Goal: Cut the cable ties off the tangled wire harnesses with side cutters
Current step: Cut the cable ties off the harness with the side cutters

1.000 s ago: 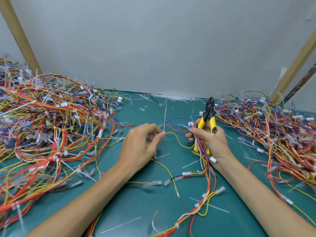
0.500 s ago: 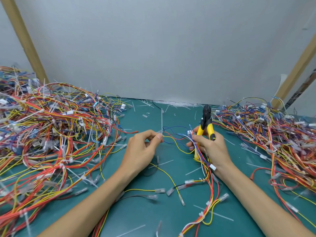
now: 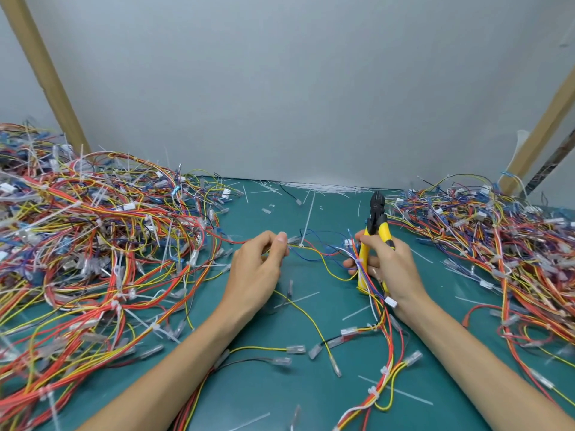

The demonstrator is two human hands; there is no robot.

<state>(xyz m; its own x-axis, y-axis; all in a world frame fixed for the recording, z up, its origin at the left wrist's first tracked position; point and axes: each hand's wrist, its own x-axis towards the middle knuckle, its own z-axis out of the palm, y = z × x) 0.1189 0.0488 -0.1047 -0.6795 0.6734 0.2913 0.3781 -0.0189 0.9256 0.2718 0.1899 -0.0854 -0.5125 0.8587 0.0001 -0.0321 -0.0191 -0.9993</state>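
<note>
My left hand [image 3: 259, 269] pinches a thin bundle of yellow, red and blue wires [image 3: 314, 253] at mid table. A white cable tie [image 3: 308, 222] sticks up from that bundle just right of my left fingertips. My right hand [image 3: 389, 265] grips the yellow-handled side cutters [image 3: 378, 225], jaws pointing up and away, and also holds the other end of the same harness [image 3: 364, 275] against the handles. The cutter jaws look closed and sit apart from the tie, to its right.
A big heap of tangled harnesses [image 3: 93, 244] fills the left side of the green mat [image 3: 311, 399]; another heap [image 3: 497, 244] lies on the right. Cut tie scraps [image 3: 326, 188] lie along the back wall. Loose wires and connectors [image 3: 342, 337] lie between my forearms.
The view has shifted slightly. My left hand has tightened its pinch on the wires, and the cable tie stands a little further right. The right hand keeps its grip on the cutters.
</note>
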